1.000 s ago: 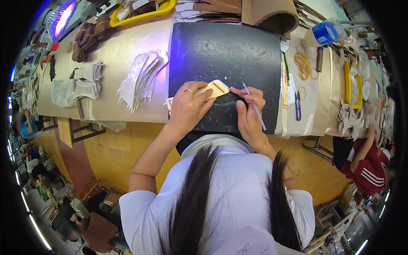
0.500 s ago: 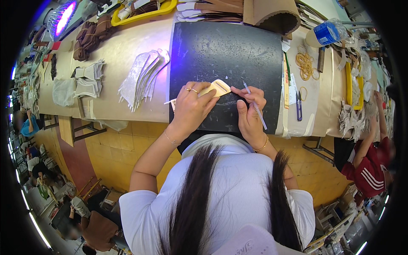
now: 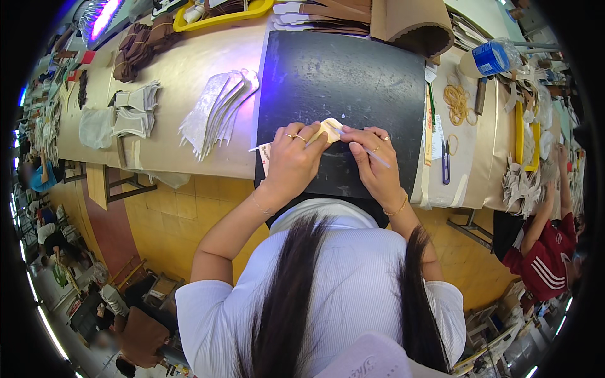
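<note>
My left hand [image 3: 291, 156] is closed on a cream-yellow flat piece [image 3: 330, 130] with a rounded end and a slot-like mark near it. A printed tan strip [image 3: 265, 157] and a thin white tip poke out on that hand's left side; how they join the piece is hidden. Pinched in my right hand [image 3: 376, 165] is a slim translucent pen-like stick [image 3: 380, 159], slanting across the fingers with its upper end over the piece's rounded end. Both hands are above a black mat [image 3: 343, 69] on the table.
Left of the mat lies a fanned stack of pale cut pieces [image 3: 220, 107]. Brown bundles [image 3: 134, 53] and a yellow tray [image 3: 227, 20] are farther back. To the right are rubber bands [image 3: 456, 101], purple-handled snips [image 3: 445, 165] and a blue-labelled container [image 3: 490, 58]. A person in red [image 3: 547, 252] works at far right.
My right hand has shifted up and left, bringing the stick's upper end onto the piece's rounded end. My left hand keeps its grip. The whole view has shifted slightly.
</note>
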A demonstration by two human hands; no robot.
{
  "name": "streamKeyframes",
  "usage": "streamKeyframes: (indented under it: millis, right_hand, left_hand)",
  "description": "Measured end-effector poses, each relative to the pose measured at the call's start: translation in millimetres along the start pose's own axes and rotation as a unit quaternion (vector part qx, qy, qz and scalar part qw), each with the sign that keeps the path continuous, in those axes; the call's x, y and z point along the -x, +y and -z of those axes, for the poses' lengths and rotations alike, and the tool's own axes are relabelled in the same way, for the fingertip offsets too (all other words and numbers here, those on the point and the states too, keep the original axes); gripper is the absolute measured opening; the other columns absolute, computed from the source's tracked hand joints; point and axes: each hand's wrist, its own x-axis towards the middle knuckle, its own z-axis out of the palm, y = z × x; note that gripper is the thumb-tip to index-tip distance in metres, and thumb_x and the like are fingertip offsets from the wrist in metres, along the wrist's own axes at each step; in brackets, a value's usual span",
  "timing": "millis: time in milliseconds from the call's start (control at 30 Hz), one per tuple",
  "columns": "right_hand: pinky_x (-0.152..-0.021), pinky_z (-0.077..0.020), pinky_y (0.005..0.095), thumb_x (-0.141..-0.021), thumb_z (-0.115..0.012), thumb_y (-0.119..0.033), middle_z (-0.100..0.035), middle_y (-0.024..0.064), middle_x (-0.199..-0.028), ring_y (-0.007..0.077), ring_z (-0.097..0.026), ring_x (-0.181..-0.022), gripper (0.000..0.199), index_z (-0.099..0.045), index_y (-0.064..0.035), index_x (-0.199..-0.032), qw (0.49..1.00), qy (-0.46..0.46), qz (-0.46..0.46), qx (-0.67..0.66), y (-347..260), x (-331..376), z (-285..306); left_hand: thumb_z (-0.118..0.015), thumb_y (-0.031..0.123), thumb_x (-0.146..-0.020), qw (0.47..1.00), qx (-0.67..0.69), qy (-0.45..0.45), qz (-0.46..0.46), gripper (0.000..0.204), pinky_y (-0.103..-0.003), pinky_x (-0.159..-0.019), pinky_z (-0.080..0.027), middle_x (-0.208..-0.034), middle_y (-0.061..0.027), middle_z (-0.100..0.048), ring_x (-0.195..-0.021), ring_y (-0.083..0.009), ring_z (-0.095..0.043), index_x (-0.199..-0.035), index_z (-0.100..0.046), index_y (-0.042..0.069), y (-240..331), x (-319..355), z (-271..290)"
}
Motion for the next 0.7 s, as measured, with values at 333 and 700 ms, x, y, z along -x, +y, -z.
streamKeyframes:
  millis: [333, 700]
  right_hand:
    - [-0.087, -0.0420, 0.0380, -0.097, -0.063, -0.019, -0.070, 0.0036, -0.093, 0.0217, -0.066, -0.091, 0.012, -0.068, -0.0080, -0.095, 0.991, -0.030, 0.043, 0.121, -3.7, -10.0, 9.3]
    - [-0.095, -0.0420, 0.0387, -0.102, -0.056, -0.020, -0.070, 0.0083, -0.099, 0.0260, -0.064, -0.093, 0.018, -0.066, -0.0055, -0.099, 0.997, 0.061, -0.033, 0.037, -3.7, -0.4, 18.4]
  left_hand:
    - [-0.078, 0.009, -0.078, 1.000, -0.008, 0.003, 0.006, 0.020, -0.041, -0.083, -0.048, -0.107, -0.0099, -0.070, -0.097, -0.0282, -0.062, -0.097, -0.073, 0.006, 1.6, 2.0, -2.4]
    - [-0.076, 0.009, -0.084, 0.989, 0.124, -0.039, 0.072, 0.019, -0.042, -0.074, -0.051, -0.105, -0.0127, -0.057, -0.087, -0.0319, -0.063, -0.099, -0.065, 0.003, 5.8, -1.0, 6.8]
